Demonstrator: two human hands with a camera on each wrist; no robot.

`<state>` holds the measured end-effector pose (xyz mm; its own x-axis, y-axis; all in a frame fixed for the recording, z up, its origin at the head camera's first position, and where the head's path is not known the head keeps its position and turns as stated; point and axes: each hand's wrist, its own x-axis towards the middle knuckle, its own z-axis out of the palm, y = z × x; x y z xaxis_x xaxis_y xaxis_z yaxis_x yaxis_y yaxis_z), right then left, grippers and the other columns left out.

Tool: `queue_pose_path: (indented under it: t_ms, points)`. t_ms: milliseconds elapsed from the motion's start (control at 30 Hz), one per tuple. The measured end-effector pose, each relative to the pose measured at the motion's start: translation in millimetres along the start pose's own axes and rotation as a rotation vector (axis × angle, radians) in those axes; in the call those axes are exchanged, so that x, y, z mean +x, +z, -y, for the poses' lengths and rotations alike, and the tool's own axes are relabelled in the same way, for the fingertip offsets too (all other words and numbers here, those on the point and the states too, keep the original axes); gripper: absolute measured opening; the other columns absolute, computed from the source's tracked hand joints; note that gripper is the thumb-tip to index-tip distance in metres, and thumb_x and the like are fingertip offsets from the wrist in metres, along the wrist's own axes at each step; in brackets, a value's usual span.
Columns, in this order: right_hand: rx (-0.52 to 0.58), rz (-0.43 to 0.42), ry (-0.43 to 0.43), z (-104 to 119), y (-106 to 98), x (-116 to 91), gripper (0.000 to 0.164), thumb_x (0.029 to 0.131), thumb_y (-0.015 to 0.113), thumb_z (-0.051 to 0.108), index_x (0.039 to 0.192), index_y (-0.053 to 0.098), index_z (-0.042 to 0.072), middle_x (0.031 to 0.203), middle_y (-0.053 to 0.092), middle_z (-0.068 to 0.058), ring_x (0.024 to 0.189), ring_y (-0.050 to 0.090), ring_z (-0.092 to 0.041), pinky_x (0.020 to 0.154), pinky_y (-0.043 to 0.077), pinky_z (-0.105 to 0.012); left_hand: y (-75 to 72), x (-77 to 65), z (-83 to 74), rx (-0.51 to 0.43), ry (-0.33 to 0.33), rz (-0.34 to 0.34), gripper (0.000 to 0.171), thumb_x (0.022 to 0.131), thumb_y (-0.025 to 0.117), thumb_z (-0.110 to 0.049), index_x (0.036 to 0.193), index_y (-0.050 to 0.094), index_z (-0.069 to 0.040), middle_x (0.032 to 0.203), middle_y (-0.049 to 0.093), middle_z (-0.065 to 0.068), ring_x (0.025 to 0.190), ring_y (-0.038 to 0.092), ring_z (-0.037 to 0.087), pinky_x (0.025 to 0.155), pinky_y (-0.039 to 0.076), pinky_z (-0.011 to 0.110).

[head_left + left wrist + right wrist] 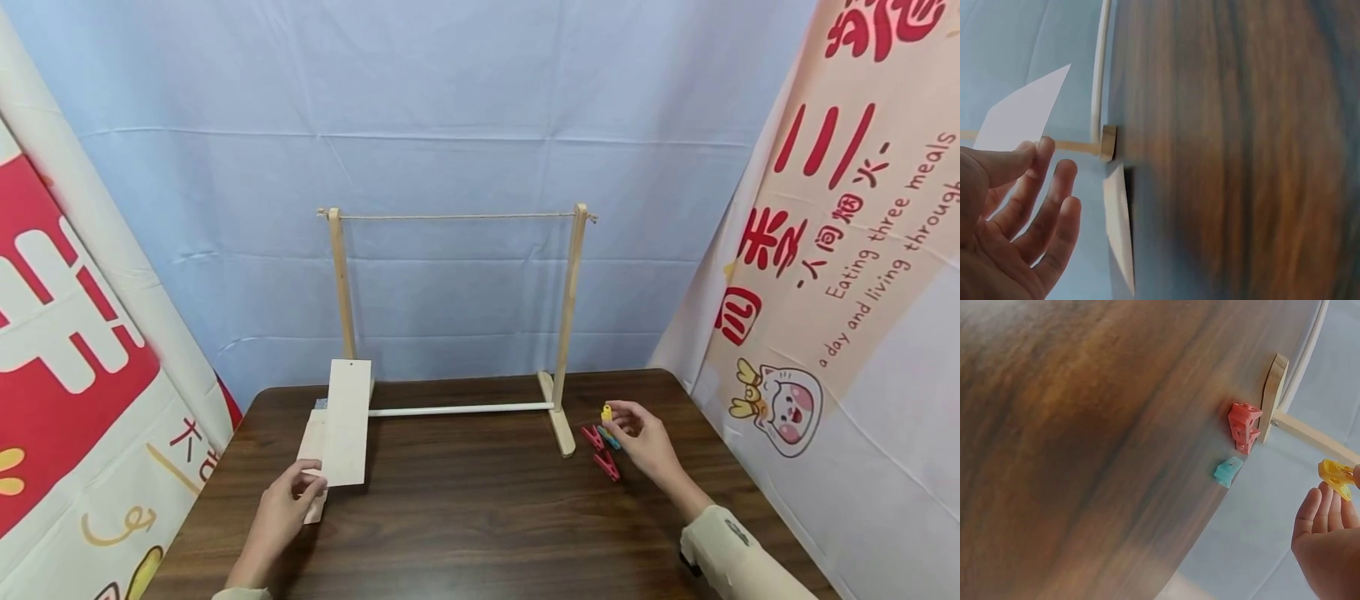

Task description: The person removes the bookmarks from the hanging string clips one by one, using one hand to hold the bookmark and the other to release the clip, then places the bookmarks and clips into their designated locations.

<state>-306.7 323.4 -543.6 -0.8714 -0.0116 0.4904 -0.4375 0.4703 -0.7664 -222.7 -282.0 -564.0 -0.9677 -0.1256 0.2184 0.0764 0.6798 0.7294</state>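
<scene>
In the head view, my left hand [279, 510] pinches a pale rectangular card [348, 425] by its lower left corner. The card is raised, with a small hole near its top edge. Below it lies a pale flat piece [315, 429] on the table, partly covered by the card and my fingers. On the other side, my right hand [642, 442] pinches a yellow clothespin [607, 413] above the table. Two red clothespins [606, 466] and a teal clothespin [1229, 472] lie beside that hand. In the right wrist view the yellow clothespin shows at the fingertips.
A wooden stand with two posts [570, 308] is at the back of the brown table [465, 517]. Thin string [457, 217] runs between the post tops, and a white rod [461, 410] joins them low down. A small grey-blue patterned item [321, 403] shows behind the card.
</scene>
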Motion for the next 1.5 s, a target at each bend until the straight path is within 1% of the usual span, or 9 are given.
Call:
queue_pose_path:
  t_ms: [167,367,467,600,800,1100,1233,1367,1500]
  points:
    - [-0.026,-0.007,0.01,-2,-1,-4,0.034,0.094,0.078,-0.007,0.127,0.069,-0.01,0.1,0.072,-0.023,0.086,0.065,-0.004,0.07,0.053,-0.014,-9.2,-1.4,5.0,0.036,0.0,0.016,0.023,0.102,0.076,-0.009,0.124,0.071,-0.007,0.093,0.081,0.003,0.084,0.075,0.019,0.073,0.053,0.029]
    - [-0.067,0.009,0.025,-5,-2,-8,0.035,0.095,0.079,-0.004,0.128,0.069,-0.01,0.101,0.073,-0.02,0.087,0.066,-0.008,0.071,0.054,-0.017,-19.4,-3.6,10.6,0.076,-0.022,0.051,0.024,0.101,0.076,-0.009,0.124,0.07,-0.006,0.093,0.08,0.001,0.085,0.074,0.016,0.077,0.051,0.033]
    - [-0.077,0.011,0.033,-7,-3,-9,0.036,0.095,0.079,-0.005,0.128,0.068,-0.01,0.101,0.073,-0.019,0.087,0.065,-0.006,0.071,0.053,-0.016,-24.6,-5.6,13.0,0.088,-0.037,0.071,0.024,0.101,0.076,-0.009,0.124,0.069,-0.006,0.093,0.08,0.0,0.085,0.073,0.014,0.077,0.051,0.033]
    - [-0.082,0.008,0.039,-9,-5,-10,0.036,0.095,0.078,-0.005,0.129,0.068,-0.01,0.102,0.073,-0.021,0.088,0.064,-0.004,0.072,0.052,-0.014,-30.2,-8.0,16.6,0.1,-0.033,0.079,0.024,0.101,0.075,-0.008,0.124,0.069,-0.005,0.093,0.08,0.001,0.084,0.073,0.014,0.076,0.05,0.032]
    - [-0.135,0.018,0.076,-10,-10,-12,0.034,0.096,0.079,-0.002,0.127,0.069,-0.01,0.102,0.073,-0.02,0.087,0.065,-0.006,0.071,0.052,-0.015,-35.8,-12.5,20.1,0.121,-0.055,0.084,0.023,0.101,0.076,-0.01,0.123,0.071,-0.005,0.094,0.08,0.0,0.086,0.074,0.014,0.082,0.052,0.037]
    - [-0.246,0.044,0.146,-16,-12,-18,0.032,0.096,0.081,0.004,0.123,0.07,-0.009,0.099,0.073,-0.015,0.083,0.065,-0.009,0.071,0.052,-0.019,-41.5,-13.6,22.1,0.116,-0.12,0.141,0.025,0.104,0.072,-0.013,0.127,0.069,-0.004,0.1,0.08,0.003,0.093,0.074,0.021,0.086,0.052,0.044]
    - [-0.283,0.064,0.167,-19,-14,-20,0.032,0.095,0.082,0.004,0.122,0.071,-0.009,0.099,0.073,-0.015,0.082,0.065,-0.011,0.07,0.052,-0.022,-44.5,-14.7,24.8,0.132,-0.12,0.155,0.024,0.104,0.073,-0.014,0.126,0.069,-0.005,0.101,0.08,0.002,0.094,0.072,0.017,0.09,0.051,0.046]
    - [-0.31,0.089,0.193,-21,-14,-23,0.031,0.095,0.082,0.004,0.121,0.071,-0.009,0.1,0.073,-0.015,0.082,0.066,-0.016,0.071,0.053,-0.025,-48.8,-14.8,27.2,0.139,-0.108,0.16,0.024,0.103,0.074,-0.014,0.125,0.07,-0.005,0.101,0.08,0.002,0.09,0.068,0.011,0.089,0.05,0.043]
    - [-0.328,0.112,0.229,-21,-14,-25,0.032,0.095,0.081,0.005,0.122,0.071,-0.009,0.1,0.073,-0.016,0.083,0.066,-0.018,0.072,0.053,-0.026,-51.0,-15.0,30.2,0.14,-0.118,0.176,0.025,0.103,0.073,-0.015,0.126,0.07,-0.004,0.099,0.08,0.001,0.083,0.065,0.008,0.084,0.048,0.037]
